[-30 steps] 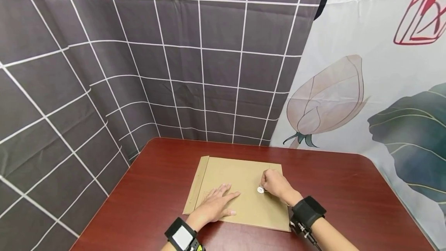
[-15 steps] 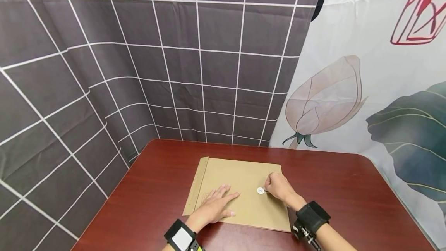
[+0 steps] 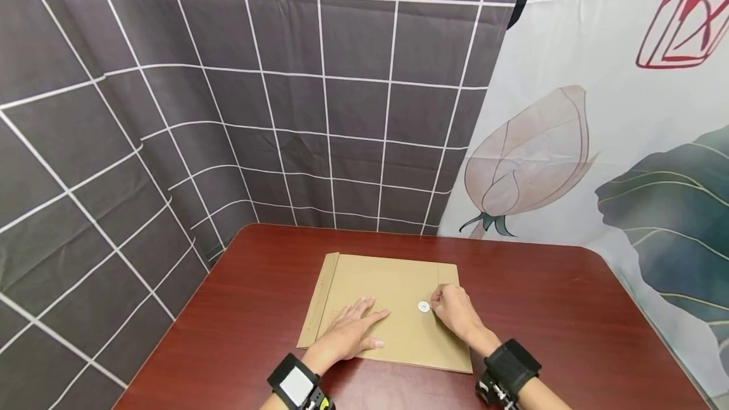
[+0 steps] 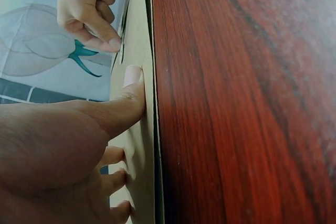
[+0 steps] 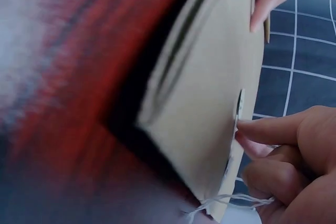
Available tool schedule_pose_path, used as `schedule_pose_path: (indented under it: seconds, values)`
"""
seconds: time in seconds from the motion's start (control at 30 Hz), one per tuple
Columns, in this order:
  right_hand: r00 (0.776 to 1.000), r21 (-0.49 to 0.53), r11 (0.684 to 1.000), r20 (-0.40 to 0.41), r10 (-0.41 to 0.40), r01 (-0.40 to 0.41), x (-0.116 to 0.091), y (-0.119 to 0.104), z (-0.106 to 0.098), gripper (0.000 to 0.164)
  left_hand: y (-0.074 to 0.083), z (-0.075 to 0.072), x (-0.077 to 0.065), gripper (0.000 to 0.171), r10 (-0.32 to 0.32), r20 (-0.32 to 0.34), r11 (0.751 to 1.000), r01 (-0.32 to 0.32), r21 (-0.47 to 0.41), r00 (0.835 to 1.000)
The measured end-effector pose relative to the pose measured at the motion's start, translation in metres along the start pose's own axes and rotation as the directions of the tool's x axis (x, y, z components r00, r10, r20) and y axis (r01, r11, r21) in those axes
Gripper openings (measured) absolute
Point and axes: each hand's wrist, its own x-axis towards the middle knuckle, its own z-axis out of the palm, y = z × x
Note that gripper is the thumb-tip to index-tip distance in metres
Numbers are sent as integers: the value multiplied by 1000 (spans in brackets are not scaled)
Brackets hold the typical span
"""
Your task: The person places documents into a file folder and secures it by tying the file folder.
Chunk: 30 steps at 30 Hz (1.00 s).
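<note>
A tan kraft document envelope (image 3: 398, 277) lies flat on the table, with a round white button disc (image 3: 424, 307) on its right half. My left hand (image 3: 352, 331) rests spread on the envelope's left part, fingers straight; in the left wrist view its thumb (image 4: 133, 85) presses near the front edge. Right beside the disc, my right hand (image 3: 454, 310) has curled fingers that grip a thin white string (image 5: 239, 199). In the right wrist view the string runs from under the curled fingers to the envelope's corner, while the index fingertip is right at the disc.
The dark red table (image 3: 541, 309) extends around the envelope on all sides. Behind it hang a grey curtain (image 3: 296, 100) with white grid lines and a white cloth (image 3: 547, 163) with a flower print. Both wrists wear black straps with devices.
My right hand has shifted from above the disc to its right side, a little lower. The left hand stays in place on the envelope.
</note>
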Motion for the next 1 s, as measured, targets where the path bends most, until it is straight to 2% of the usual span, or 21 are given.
schedule_pose_path:
  seconds: [0.13, 0.27, 0.4, 0.47, 0.6, 0.7, 0.9, 1.0]
  values:
    - [996, -83, 993, -5, -87, 86, -3, -1, 3, 22, -1, -1, 1, 60, -4, -1, 1000, 4, 0, 1000]
    - [975, -215, 951, 40, -220, 223, -6, -4, 3, 30, -1, -2, 0, 60, -11, 5, 1000, 11, 2, 1000]
    - [936, -326, 878, 81, -344, 351, -9, -10, 1, 28, 0, -3, -1, 60, -17, 6, 1000, 17, 2, 1000]
    - [921, -359, 850, 99, -377, 386, -10, -13, 0, 25, 0, -3, -1, 60, -17, 7, 1000, 17, 0, 1000]
    - [886, -388, 800, 127, -445, 458, -13, -20, -1, 23, 0, -1, -1, 61, -14, 5, 1000, 14, 3, 1000]
    - [848, -407, 749, 153, -508, 523, -13, -25, -2, 22, 0, 1, -1, 61, -12, 4, 1000, 12, 3, 1000]
    - [784, -483, 627, 263, -562, 612, -7, -32, -4, 17, -1, 0, -1, 61, -12, -1, 1000, 12, 9, 1000]
    - [756, -500, 576, 319, -572, 647, -4, -34, -4, 17, -1, 0, -1, 61, -11, 1, 1000, 11, 7, 1000]
